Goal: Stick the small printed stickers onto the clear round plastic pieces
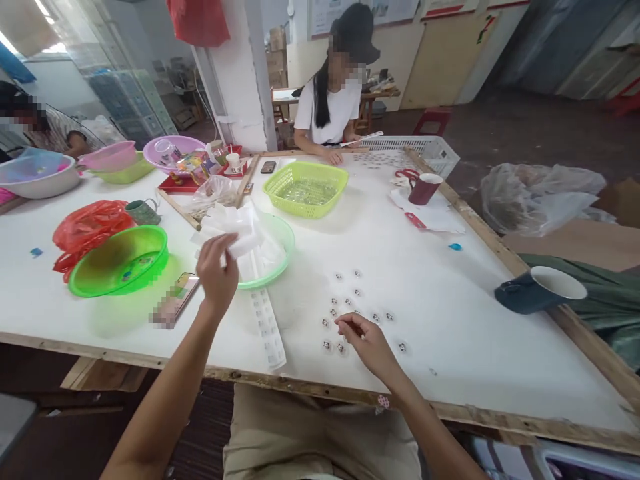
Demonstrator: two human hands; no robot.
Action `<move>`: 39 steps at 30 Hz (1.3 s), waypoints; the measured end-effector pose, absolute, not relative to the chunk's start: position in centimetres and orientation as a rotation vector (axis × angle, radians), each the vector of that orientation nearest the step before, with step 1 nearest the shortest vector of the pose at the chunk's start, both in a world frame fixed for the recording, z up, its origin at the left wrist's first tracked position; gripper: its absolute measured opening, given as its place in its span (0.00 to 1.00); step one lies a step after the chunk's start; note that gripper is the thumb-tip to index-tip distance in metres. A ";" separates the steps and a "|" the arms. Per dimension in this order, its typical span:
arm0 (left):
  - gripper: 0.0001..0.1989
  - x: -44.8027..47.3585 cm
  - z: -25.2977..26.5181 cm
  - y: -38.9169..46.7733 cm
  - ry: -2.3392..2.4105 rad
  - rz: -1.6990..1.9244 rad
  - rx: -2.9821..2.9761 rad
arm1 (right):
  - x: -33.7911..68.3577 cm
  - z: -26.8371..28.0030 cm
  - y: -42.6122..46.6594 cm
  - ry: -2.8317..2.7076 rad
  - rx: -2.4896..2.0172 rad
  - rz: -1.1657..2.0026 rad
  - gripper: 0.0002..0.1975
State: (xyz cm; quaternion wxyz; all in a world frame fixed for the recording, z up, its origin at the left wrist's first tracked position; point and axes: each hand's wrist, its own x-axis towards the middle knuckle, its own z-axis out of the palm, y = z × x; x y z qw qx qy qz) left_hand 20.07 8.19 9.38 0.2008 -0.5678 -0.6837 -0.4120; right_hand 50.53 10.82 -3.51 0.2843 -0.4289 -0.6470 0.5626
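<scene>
My left hand [219,270] is raised at the near side of a pale green basin [287,257] heaped with white paper strips. Its fingers are closed on a white strip [245,243] that sticks out past the fingertips. A sheet with rows of small stickers [269,333] hangs from the basin onto the table. My right hand [367,340] is low over the tabletop, thumb and fingers pinched together; whatever is between them is too small to make out. Around its fingertips lie several small, clear round pieces with dark printed pictures [341,348].
A yellow-green basket [305,207] of clear pieces stands farther back. To the left are a bright green basin [117,267] and a phone [177,300]. A dark blue mug [530,293] rests by the right wooden edge. A co-worker [333,100] sits across the table.
</scene>
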 end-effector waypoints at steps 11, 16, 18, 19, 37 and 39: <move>0.19 18.4 8.3 7.6 -2.267 -0.587 -2.077 | 51.6 -3.9 10.1 -1.708 -1.167 1.523 0.19; 0.17 20.6 6.4 1.8 -2.188 -0.576 -2.074 | 50.5 -3.9 9.6 -1.728 -1.144 1.545 0.17; 0.25 21.0 3.7 -0.1 -2.045 -0.329 -2.417 | 49.9 -3.9 9.3 -1.745 -1.133 1.542 0.17; 0.30 20.9 2.2 -0.8 -1.977 -0.198 -2.547 | 49.6 -4.0 9.1 -1.752 -1.127 1.541 0.16; 0.13 20.2 -1.9 0.3 -2.082 -0.543 -2.413 | 48.2 -4.3 7.3 -1.776 -1.092 1.630 0.15; 0.16 20.5 -2.1 0.4 -2.027 -0.457 -2.518 | 47.5 -4.3 7.0 -1.805 -1.077 1.638 0.14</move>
